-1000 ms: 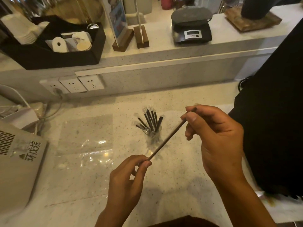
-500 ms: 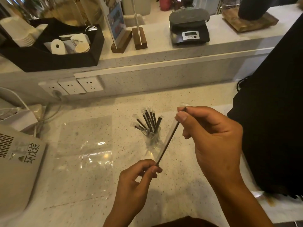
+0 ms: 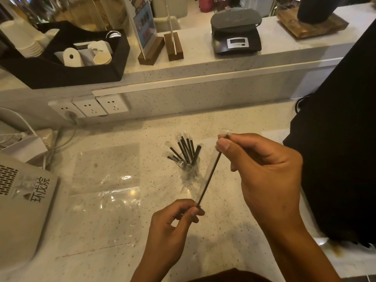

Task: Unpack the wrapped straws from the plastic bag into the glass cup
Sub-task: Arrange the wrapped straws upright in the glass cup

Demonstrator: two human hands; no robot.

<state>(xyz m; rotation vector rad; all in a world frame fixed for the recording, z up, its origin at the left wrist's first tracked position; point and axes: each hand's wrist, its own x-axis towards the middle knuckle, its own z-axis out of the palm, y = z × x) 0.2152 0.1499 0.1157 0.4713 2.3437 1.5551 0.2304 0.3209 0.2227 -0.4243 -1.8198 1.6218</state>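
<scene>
Tilted steeper than a moment ago, our wrapped straw [image 3: 210, 174] now stands nearly on end between our hands: the right hand [image 3: 264, 171] pinches its top, the left hand [image 3: 175, 222] its bottom. Just beyond it, the glass cup [image 3: 189, 169] holds the other straws. Left of our hands, the plastic bag [image 3: 105, 180] lies flat on the tabletop [image 3: 223, 241], apparently emptied, so this may be the last.

Wrapped straw [image 3: 210, 176] btwn L hand [image 3: 173, 224] & R hand [image 3: 264, 169] pinches.

Dim warm light, glare on plastic bag [image 3: 105, 192], edges warped.
</scene>
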